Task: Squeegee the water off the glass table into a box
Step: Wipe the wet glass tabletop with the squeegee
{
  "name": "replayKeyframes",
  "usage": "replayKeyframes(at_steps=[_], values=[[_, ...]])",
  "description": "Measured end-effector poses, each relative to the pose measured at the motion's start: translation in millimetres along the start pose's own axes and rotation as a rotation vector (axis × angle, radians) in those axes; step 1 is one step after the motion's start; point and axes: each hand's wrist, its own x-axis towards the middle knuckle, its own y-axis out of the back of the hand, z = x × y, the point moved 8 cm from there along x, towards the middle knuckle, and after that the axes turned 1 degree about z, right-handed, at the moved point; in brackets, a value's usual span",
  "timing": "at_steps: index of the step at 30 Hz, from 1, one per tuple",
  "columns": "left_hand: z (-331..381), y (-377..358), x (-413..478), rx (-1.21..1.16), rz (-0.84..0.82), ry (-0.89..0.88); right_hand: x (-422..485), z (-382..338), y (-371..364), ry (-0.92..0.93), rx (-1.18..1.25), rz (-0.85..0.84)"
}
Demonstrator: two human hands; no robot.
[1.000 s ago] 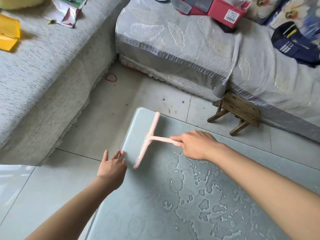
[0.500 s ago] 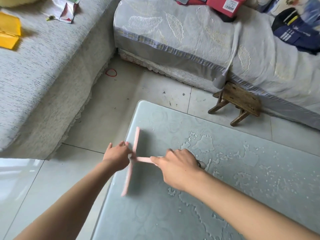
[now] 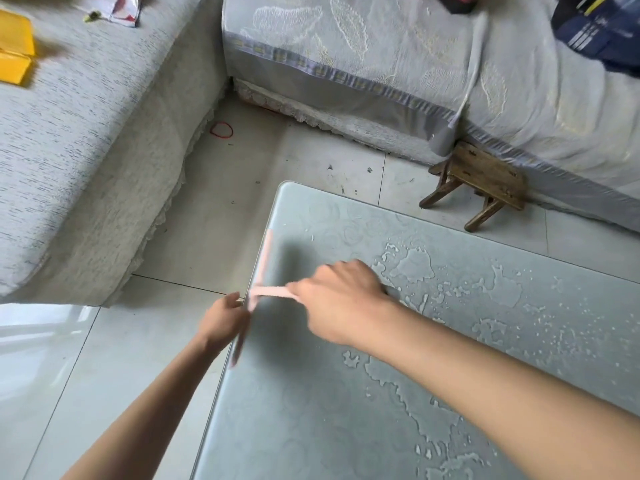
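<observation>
A pink squeegee (image 3: 266, 261) lies with its blade along the left edge of the pale glass table (image 3: 304, 417). My right hand (image 3: 341, 303) grips its handle from the right. My left hand (image 3: 223, 322) sits against the table's left edge, just below the point where the handle meets the blade, fingers loosely cupped and blurred, holding nothing I can see. Water puddles (image 3: 414, 268) and drops spread over the glass to the right of my right hand and along my forearm. The strip beside the blade looks wiped. No box is in view.
A grey covered sofa (image 3: 86, 150) runs along the left and another (image 3: 381, 64) across the back. A small wooden stool (image 3: 481, 183) stands by the table's far edge. A red rubber band (image 3: 221, 129) lies on the tiled floor. Yellow items (image 3: 15, 60) lie on the left sofa.
My right hand has dragged the squeegee leftwards across the glass until the blade reached the table's left edge. My left hand has stayed at that edge, now beside the blade.
</observation>
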Motion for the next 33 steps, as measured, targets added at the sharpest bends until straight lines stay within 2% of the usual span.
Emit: replayKeyframes(at_steps=[3,8,11,15,20,24,29,31,33], values=[[4,0,-8,-0.052,-0.014,-0.005,23,-6,-3,-0.002,0.002,-0.002],[-12,-8,-12,-0.024,-0.127,-0.004,-3,36,-33,-0.166,0.094,-0.051],[-24,-17,-9,-0.057,-0.161,0.003,-21,67,-29,-0.261,0.007,-0.097],[-24,-36,-20,-0.133,-0.269,-0.022,-17,59,-3,-0.153,-0.060,0.017],[-24,-43,-10,-0.273,-0.190,0.045,28,21,1,0.037,-0.043,0.065],[-36,-50,-1,-0.243,-0.147,0.094,29,49,-19,-0.063,0.022,0.024],[-46,-57,-3,-0.137,-0.130,0.306,-21,101,-35,-0.235,-0.005,-0.032],[-46,-57,-1,-0.135,-0.116,0.330,-31,103,-29,-0.225,-0.062,-0.022],[-46,-58,1,-0.141,-0.107,0.345,-32,89,-22,-0.142,-0.053,0.041]])
